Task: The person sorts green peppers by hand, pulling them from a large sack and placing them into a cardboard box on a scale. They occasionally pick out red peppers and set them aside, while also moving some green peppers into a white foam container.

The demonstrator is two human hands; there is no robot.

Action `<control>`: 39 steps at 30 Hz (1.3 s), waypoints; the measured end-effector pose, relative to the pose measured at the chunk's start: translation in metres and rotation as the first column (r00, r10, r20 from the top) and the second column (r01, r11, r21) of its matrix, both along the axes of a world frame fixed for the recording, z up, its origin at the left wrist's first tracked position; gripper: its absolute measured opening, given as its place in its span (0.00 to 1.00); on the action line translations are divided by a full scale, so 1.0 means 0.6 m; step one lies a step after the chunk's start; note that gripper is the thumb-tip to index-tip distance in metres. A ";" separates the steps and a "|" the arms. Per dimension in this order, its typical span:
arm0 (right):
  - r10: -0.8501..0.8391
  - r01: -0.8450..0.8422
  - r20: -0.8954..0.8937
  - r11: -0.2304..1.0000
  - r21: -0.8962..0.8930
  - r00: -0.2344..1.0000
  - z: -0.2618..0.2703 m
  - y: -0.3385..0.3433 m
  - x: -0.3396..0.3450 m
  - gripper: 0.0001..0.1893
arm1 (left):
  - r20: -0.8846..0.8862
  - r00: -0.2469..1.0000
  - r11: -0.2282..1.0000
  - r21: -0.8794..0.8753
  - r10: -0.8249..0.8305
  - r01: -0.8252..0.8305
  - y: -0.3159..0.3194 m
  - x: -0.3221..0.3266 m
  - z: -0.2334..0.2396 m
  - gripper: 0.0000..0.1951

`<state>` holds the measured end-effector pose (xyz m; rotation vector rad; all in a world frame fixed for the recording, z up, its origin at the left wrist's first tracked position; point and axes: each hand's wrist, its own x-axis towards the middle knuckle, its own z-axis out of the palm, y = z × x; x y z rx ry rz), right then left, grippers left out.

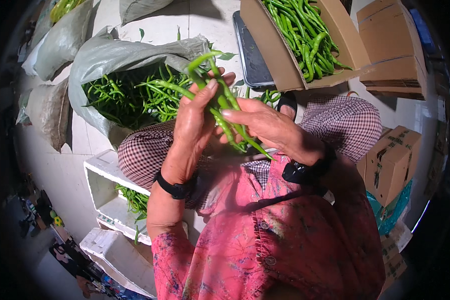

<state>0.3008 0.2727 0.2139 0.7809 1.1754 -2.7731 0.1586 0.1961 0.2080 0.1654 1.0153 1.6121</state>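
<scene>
Several long green chili peppers (225, 99) are held between my two hands above my lap. My left hand (197, 110) grips them with the thumb laid across their upper part. Lower down, my right hand (262, 122) pinches the same bunch between thumb and fingers, the pepper tips pointing toward my shirt. Just beyond my left hand lies an open woven plastic sack (97, 65), its mouth full of loose green peppers (122, 97) and some leaves. Beyond my right hand stands an open cardboard box (268, 48) heaped with green peppers (303, 37).
The box rests over a dark-topped platform (249, 56). Flattened cardboard (392, 41) leans at the far right, near a taped carton (392, 165). At left are filled sacks (62, 41) and a white foam box (108, 176) holding some peppers. Another foam box (116, 258) lies below it.
</scene>
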 end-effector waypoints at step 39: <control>-0.412 0.412 -0.088 0.911 -0.014 0.907 -0.050 0.019 -0.012 0.18 | -0.969 0.148 0.979 -0.188 -0.197 0.077 -0.041 0.067 0.046 0.31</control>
